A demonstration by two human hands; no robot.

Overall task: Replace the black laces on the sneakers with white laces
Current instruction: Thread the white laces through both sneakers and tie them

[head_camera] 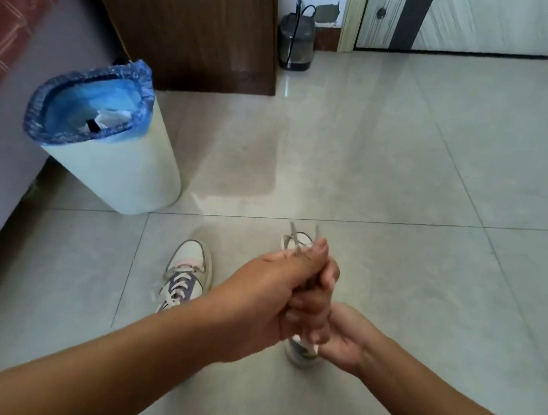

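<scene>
Both hands [292, 299] clasped — lace ends [303, 238] upward

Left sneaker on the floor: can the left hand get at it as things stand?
Probably not right away. The way to the laced sneaker looks free over bare floor, but the left hand is busy gripping the lace ends with the right hand.

White-laced sneaker [186, 277] on floor; second sneaker [301, 352] mostly hidden.
</scene>
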